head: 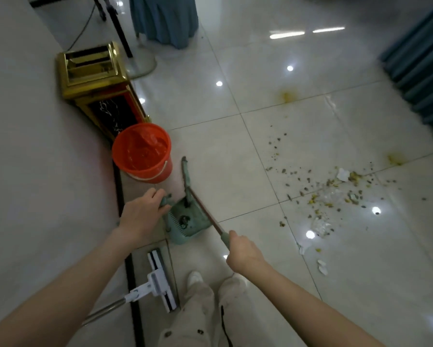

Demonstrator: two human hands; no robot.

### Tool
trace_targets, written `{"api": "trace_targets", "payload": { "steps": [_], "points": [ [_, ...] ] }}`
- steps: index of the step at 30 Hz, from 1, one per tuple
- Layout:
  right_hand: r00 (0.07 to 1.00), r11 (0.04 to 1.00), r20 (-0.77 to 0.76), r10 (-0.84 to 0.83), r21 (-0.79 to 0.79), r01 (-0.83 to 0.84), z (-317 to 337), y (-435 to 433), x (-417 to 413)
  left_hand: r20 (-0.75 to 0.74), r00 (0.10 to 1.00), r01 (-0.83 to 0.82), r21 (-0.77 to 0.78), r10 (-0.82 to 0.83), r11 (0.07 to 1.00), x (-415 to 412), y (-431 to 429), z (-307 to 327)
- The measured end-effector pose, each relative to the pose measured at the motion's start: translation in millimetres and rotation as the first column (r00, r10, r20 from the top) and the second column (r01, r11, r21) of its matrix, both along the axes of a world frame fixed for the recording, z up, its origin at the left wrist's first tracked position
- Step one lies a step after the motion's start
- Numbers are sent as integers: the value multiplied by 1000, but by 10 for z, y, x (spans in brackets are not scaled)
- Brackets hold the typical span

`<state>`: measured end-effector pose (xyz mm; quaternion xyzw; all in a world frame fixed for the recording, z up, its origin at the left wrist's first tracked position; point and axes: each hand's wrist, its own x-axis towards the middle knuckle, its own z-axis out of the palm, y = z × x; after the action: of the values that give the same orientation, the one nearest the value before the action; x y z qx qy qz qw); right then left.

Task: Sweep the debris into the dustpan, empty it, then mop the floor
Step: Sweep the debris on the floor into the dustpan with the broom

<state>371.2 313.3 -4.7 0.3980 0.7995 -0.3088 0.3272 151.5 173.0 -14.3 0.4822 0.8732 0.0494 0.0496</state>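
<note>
Head view: the left hand [142,211] is clamped on the dustpan [185,221] handle and the right hand [243,251] on the broom [202,206] stick, both probably light, stiff plastic. Debris [335,191] lies scattered far right.

A pale green plastic dustpan [185,221] stood by the wall with its red-shafted broom [205,211], scattered brown-yellow debris [330,191] lay well apart, and a white flat mop [160,281] lay just beside the dustpan.

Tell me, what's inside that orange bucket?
The orange bucket by the wall holds what looks like a crumpled orange liner or bag; anything beneath it is hidden. Whether there is water cannot be told.
</note>
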Motion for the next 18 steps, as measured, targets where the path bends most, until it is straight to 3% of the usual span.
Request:
{"api": "trace_targets", "payload": {
  "steps": [7,18],
  "points": [
    [975,984,143,-172,-28,178,153,698,441,25,992,122,-14,-121,992,289,848,1],
    [921,912,61,-384,178,368,164,1732,1409,89,967,244,-36,-240,969,516,2192,66]
  ]
}}
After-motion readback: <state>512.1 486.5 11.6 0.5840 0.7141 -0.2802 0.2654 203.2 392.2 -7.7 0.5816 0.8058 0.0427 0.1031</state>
